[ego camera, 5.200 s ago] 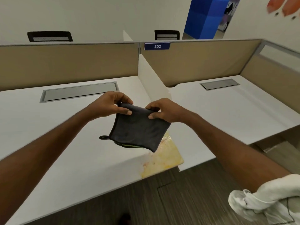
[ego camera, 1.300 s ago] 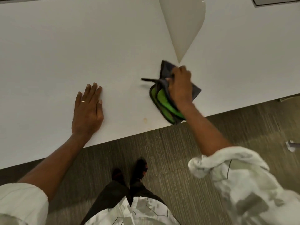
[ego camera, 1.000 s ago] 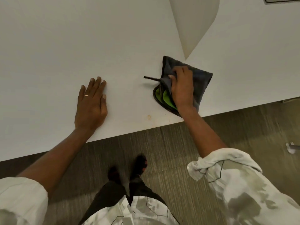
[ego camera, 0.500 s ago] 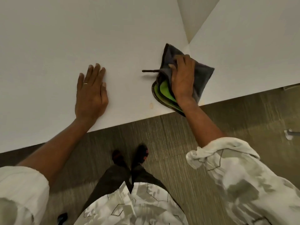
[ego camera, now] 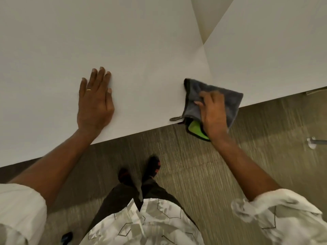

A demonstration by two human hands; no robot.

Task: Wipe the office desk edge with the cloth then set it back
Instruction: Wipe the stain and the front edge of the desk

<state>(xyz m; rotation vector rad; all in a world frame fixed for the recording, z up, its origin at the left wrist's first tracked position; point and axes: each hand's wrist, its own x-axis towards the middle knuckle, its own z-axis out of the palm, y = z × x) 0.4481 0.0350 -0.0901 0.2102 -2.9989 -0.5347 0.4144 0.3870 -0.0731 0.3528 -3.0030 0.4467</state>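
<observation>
I see right hand (ego camera: 213,114) pressing the grey cloth (ego camera: 230,101) over the desk (ego camera: 141,50) edge, right of centre; left hand (ego camera: 95,101) flat, empty, centre-left.

Nothing to read here.
You will find no text, label, brand, number or sign on the desk (ego camera: 141,41), the cloth (ego camera: 230,101), or your patterned shirt (ego camera: 146,225).

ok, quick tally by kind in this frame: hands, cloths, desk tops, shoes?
Hands: 2, left hand flat on the desk, right hand pressing the cloth
Cloths: 1, grey-and-green cloth at the desk edge
Desk tops: 2, left desk, right desk
Shoes: 2
Total: 7
</observation>
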